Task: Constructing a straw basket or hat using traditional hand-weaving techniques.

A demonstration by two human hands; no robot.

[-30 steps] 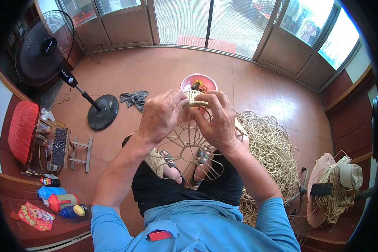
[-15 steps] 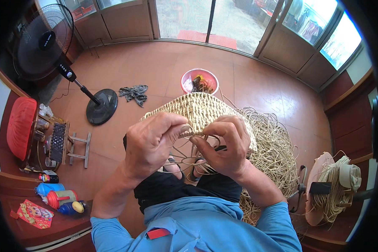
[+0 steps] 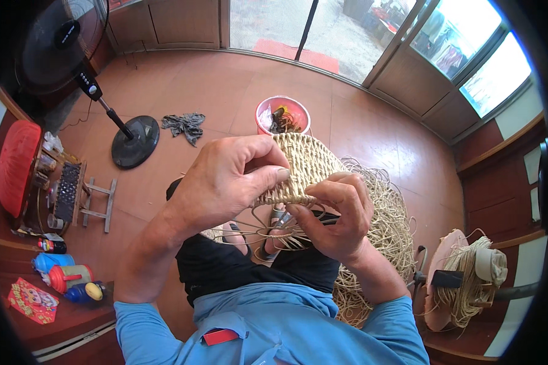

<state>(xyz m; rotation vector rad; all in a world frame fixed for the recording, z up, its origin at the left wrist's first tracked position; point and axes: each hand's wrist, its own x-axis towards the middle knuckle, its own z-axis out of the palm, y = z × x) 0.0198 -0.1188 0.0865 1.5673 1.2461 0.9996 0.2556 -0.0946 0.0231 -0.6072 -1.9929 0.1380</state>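
A pale woven basket-like piece (image 3: 303,159) is held above my knees, its near edge turned toward me. My left hand (image 3: 225,176) is closed at the left part of that edge, thumb against the weave and the other fingers partly hidden behind it. My right hand (image 3: 341,213) pinches at the same edge a little to the right, thumb and forefinger close together on a strand. Loose cord strands (image 3: 268,234) fan out and loop below the edge, between my hands and over my lap.
A large heap of loose cord (image 3: 386,225) lies on the floor at my right. Beyond the weave stands a pink basin (image 3: 298,112) with things in it. A fan (image 3: 134,143) and a dark rag (image 3: 184,126) are at the left. Coiled cord (image 3: 463,274) lies on a stool at far right.
My left hand has moved up and its thumb now lies on the weave, farther from the right thumb. The right hand has shifted slightly right and down. The whole view has turned slightly.
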